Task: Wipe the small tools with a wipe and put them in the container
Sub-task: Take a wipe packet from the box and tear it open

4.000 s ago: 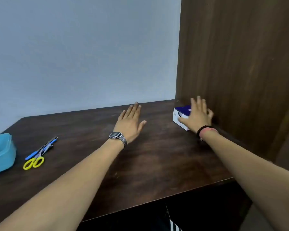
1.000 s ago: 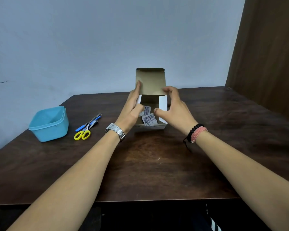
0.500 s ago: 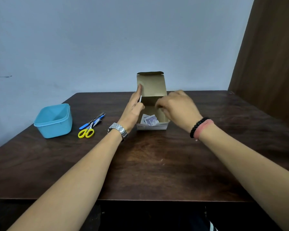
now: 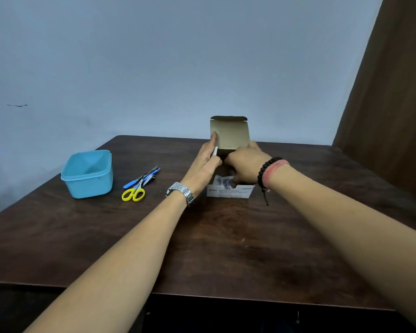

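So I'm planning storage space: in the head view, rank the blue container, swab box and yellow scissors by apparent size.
1. Blue container and swab box: too alike to rank, as the raised lid enlarges the box.
2. Yellow scissors: clearly smallest.

The white front panel of the small open cardboard box [image 4: 229, 191] on the dark wooden table [image 4: 202, 248] carries a logo that reads "BD", followed by what looks like "Alcohol Swabs" in dark letters. Two finer lines of print sit beneath it, too small to read. The white sachet [image 4: 222, 181] inside the box bears dark printing, also illegible.
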`<state>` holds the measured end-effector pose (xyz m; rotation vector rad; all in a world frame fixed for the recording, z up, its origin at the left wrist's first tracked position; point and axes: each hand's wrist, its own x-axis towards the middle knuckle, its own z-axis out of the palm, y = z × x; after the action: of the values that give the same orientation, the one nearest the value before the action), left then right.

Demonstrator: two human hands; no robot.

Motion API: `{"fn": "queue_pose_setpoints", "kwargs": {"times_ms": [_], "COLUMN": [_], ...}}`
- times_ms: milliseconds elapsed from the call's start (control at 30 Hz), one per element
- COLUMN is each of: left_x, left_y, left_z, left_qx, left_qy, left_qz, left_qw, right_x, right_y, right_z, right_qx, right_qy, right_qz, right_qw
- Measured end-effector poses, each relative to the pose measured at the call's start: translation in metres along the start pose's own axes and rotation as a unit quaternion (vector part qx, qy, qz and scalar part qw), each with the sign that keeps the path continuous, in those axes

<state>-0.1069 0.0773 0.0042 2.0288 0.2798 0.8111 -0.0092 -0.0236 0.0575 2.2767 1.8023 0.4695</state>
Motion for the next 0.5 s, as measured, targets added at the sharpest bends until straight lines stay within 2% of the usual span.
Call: {"fn": "queue_pose_setpoints", "kwargs": {"times_ms": [67, 133, 200, 267, 300, 367, 500], "left_x": [0.000, 0.001, 0.001, 0.001, 0.001, 0.002, 0.006], "left_y": [0.000, -0.002, -0.004, -0.007, -0.009, -0.011, -0.017], "left_z": [0.000, 0.000, 0.000, -0.001, -0.001, 0.001, 0.002], "left_qx": [-0.011, -0.032, -0.047, -0.054, -0.057, -0.052, -0.066], "left_qy": [0.005, 0.014, 0.025, 0.028, 0.027, 0.025, 0.049], "left_qz": [-0.003, -0.018, -0.042, -0.059, -0.059, -0.061, -0.091], "left_qw": [1.000, 0.999, 0.998, 0.996, 0.996, 0.996, 0.992], "right_x": [-0.006, -0.014, -0.024, -0.035, -0.039, -0.046, -0.049], "right_y": [0.009, 0.020, 0.033, 0.044, 0.048, 0.055, 0.064], "right_z": [-0.004, -0.003, 0.008, 0.029, 0.043, 0.068, 0.084], "right_qx": [0.081, 0.212, 0.372, 0.479, 0.510, 0.543, 0.545], "right_qy": [0.024, 0.122, 0.268, 0.364, 0.377, 0.356, 0.331], "right_qz": [-0.007, -0.022, -0.008, 0.073, 0.121, 0.188, 0.237], "right_qw": [0.996, 0.969, 0.888, 0.796, 0.764, 0.737, 0.733]}}
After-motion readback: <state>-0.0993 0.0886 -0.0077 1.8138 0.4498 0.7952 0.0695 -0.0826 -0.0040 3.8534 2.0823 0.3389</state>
